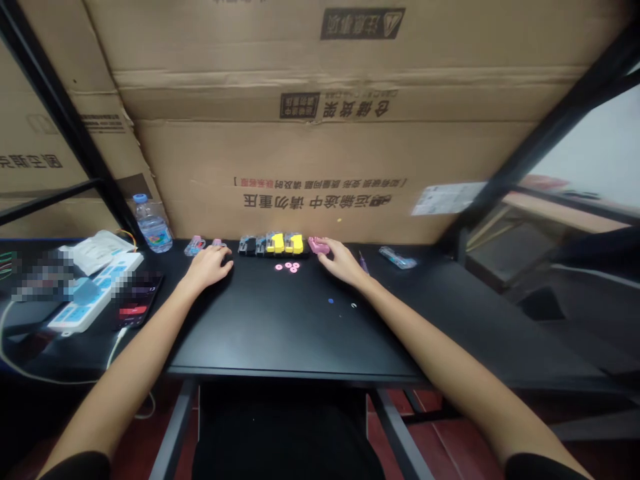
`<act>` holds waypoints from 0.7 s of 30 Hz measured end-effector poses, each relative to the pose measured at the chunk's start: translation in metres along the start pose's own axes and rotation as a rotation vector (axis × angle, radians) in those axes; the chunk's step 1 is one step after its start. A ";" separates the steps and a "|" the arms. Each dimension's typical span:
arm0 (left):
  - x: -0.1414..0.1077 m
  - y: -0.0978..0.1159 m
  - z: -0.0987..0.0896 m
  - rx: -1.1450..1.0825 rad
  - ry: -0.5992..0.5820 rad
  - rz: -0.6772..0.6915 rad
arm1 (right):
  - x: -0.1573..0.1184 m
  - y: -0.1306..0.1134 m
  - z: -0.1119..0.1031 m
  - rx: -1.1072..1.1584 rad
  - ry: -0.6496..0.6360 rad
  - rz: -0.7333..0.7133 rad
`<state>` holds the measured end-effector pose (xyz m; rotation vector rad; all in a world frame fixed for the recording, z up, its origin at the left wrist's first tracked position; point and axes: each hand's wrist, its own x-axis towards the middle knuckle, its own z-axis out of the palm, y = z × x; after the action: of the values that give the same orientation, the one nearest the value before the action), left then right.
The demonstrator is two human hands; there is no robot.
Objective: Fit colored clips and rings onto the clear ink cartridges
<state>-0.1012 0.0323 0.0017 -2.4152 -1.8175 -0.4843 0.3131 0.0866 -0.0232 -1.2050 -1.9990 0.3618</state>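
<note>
My left hand [207, 268] rests low on the black table, fingers bent and thumb apart. Just beyond its fingertips is a small clear-and-pink plastic piece [217, 243], partly hidden; whether they touch it is unclear. Another clear-and-pink piece [195, 245] lies to its left. My right hand [343, 261] has its fingers over a pink plastic piece [318, 245], with the thumb at its near side. Between the hands stands a row of clear-and-black plastic parts [249, 245], some with yellow blocks [293, 244]. Several small pink rings [279, 267] lie in front of the row.
Right of my right hand are a thin purple tool [363, 262] and a clear-and-blue plastic piece [397, 258]. A blue disc [331, 301] lies nearer me. At left are a water bottle [154, 227], power strip [95, 293] and phone [138, 303]. Cardboard [325, 153] walls the back.
</note>
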 end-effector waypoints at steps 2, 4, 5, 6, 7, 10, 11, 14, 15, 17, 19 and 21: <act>-0.001 0.007 -0.007 -0.020 0.018 -0.005 | 0.000 0.003 0.003 -0.028 -0.025 -0.035; -0.002 0.013 -0.014 -0.054 0.035 -0.013 | 0.000 0.005 0.004 -0.047 -0.034 -0.050; -0.002 0.015 -0.016 -0.061 0.046 -0.012 | 0.000 0.005 0.005 -0.052 -0.033 -0.054; -0.002 0.017 -0.018 -0.059 0.057 -0.011 | -0.001 0.004 0.005 -0.056 -0.030 -0.060; -0.002 0.017 -0.020 -0.048 0.069 -0.010 | -0.001 0.003 0.004 -0.061 -0.024 -0.069; -0.002 0.015 -0.020 0.012 0.086 -0.021 | -0.001 -0.002 0.001 -0.095 -0.007 -0.090; -0.002 0.013 -0.018 0.030 0.081 -0.024 | -0.002 -0.003 0.000 -0.115 -0.005 -0.090; -0.002 0.008 -0.013 0.068 0.038 -0.017 | -0.001 -0.005 -0.002 -0.195 -0.005 -0.082; -0.002 0.007 -0.011 0.078 0.022 -0.008 | -0.001 -0.004 -0.003 -0.228 -0.006 -0.081; -0.001 0.005 -0.008 0.086 -0.006 0.009 | -0.002 -0.004 -0.002 -0.290 -0.008 -0.080; -0.002 0.005 -0.007 0.067 -0.024 0.018 | -0.003 -0.003 -0.002 -0.332 -0.009 -0.073; -0.002 0.007 -0.006 0.025 -0.037 0.020 | -0.004 -0.004 -0.001 -0.352 -0.007 -0.061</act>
<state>-0.0965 0.0268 0.0080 -2.4387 -1.8009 -0.4158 0.3122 0.0811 -0.0214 -1.3493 -2.1601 -0.0205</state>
